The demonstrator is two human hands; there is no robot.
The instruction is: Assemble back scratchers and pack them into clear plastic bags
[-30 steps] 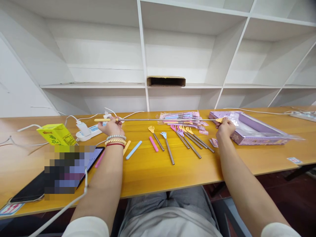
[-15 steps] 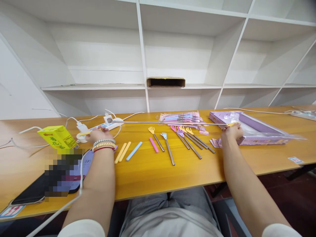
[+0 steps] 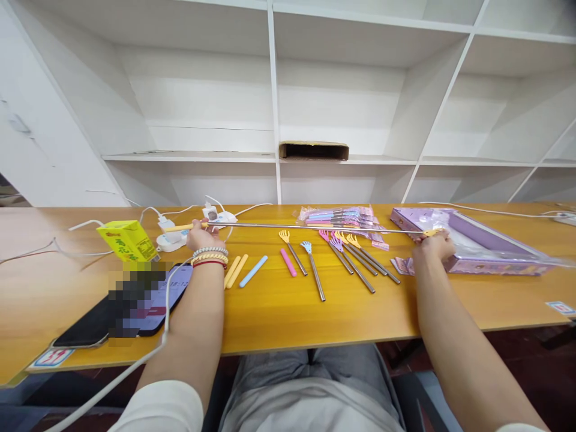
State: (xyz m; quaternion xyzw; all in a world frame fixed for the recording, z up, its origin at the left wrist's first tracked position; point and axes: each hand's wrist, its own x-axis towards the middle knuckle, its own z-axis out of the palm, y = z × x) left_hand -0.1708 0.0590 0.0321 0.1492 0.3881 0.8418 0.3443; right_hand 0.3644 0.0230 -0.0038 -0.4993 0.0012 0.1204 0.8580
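Observation:
A long metal rod [image 3: 315, 227] stretches level between my hands above the table. My left hand [image 3: 204, 236] is closed round its left end, where a yellow handle sticks out. At the right end, my right hand [image 3: 435, 245] grips the yellow claw-shaped head. Below the rod lie several short metal rods with claw heads, among them a blue one [image 3: 316, 270] and a yellow one [image 3: 293, 252]. Left of these are a pink tube [image 3: 288, 263], a blue tube [image 3: 254, 271] and two yellow tubes [image 3: 237, 271].
Packaged pieces [image 3: 337, 216] lie behind the rod. A purple box [image 3: 499, 266] with clear plastic stands at the right. On the left are a yellow carton [image 3: 126, 239], two phones [image 3: 85, 321], a power strip [image 3: 222, 218] and a white cable [image 3: 167, 306]. White shelves rise behind.
The view has shifted, so the table things appear further right. My left hand has turned, and more of the yellow handle shows beyond it. Both hands still hold the stretched rod.

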